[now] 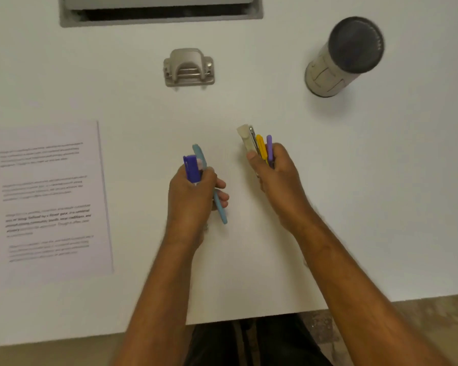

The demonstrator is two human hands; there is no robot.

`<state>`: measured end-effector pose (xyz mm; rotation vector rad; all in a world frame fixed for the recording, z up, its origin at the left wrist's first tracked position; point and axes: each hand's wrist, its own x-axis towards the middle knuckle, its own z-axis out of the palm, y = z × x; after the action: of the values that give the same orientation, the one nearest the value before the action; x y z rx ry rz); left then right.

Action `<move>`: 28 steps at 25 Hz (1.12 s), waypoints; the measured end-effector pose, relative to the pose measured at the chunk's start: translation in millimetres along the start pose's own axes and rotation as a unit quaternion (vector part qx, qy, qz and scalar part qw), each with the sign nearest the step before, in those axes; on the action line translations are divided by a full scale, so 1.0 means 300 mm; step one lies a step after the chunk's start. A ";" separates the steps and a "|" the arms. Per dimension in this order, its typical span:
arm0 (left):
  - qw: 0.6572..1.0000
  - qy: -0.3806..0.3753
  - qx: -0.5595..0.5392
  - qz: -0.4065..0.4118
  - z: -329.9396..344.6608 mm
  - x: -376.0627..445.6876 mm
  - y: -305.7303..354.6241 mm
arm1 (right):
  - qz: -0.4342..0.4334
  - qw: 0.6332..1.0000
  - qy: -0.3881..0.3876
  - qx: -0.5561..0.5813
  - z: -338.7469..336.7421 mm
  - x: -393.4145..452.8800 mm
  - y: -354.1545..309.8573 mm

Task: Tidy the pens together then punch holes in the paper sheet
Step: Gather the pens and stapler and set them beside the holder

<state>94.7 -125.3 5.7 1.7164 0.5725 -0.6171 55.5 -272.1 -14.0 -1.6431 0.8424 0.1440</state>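
My left hand [193,192] is closed around a purple pen [191,167] and a light blue pen [218,207], held upright above the middle of the white desk. My right hand [274,178] grips a bunch of pens: a cream one [245,140], a yellow one [261,146], a lilac one [269,146] and a thin silver one between them. A printed paper sheet [50,202] lies flat at the left. A grey hole punch [188,67] stands further back, in the middle.
A cylindrical holder [341,59] with a dark open top stands at the back right. A grey cable slot [160,11] is set into the desk at the far edge. The desk's near edge [90,336] runs along the bottom.
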 end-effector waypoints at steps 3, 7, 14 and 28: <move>0.996 -0.068 -0.045 -0.030 0.169 0.025 0.071 | -0.010 0.996 0.085 -0.037 -0.128 0.003 0.040; 0.984 -0.146 -0.050 -0.087 0.450 0.011 0.131 | 0.004 0.975 0.202 -0.091 -0.325 0.057 0.102; 0.986 -0.138 0.043 -0.085 0.740 0.005 0.115 | 0.029 0.946 0.263 -0.187 -0.487 0.153 0.156; 0.959 -0.138 0.244 0.034 0.852 0.022 0.100 | -0.001 0.951 0.245 -0.188 -0.559 0.218 0.156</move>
<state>92.7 -380.7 -27.2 2.0479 0.1657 -0.9886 16.8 -452.0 -40.9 -2.0807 1.2459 -0.1214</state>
